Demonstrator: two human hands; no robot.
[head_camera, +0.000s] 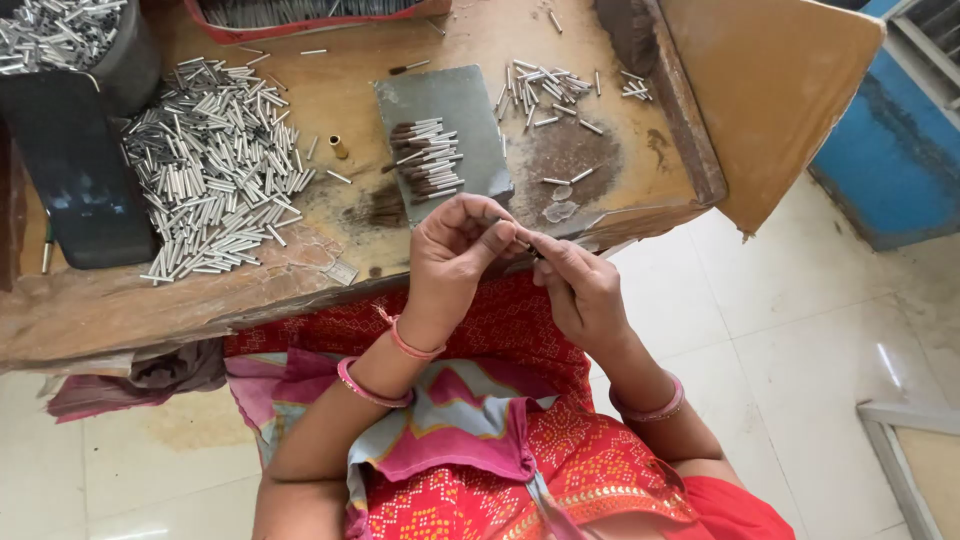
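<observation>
At the centre of the frame the left hand (455, 250) and right hand (580, 290) meet fingertip to fingertip, both pinched on a small dark piece (533, 250) between them, too tiny to tell its long axis. It sits just below the grey slab (480, 110), where finished brush tips (425, 155) lie crosswise; the heap of metal tubes (215, 165) at upper left is nearer the left hand.

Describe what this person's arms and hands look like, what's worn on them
Both forearms are bare, no sleeves or gloves. The left hand has two pink bangles on its wrist and forearm; the right hand has one pink bangle at the wrist.
</observation>
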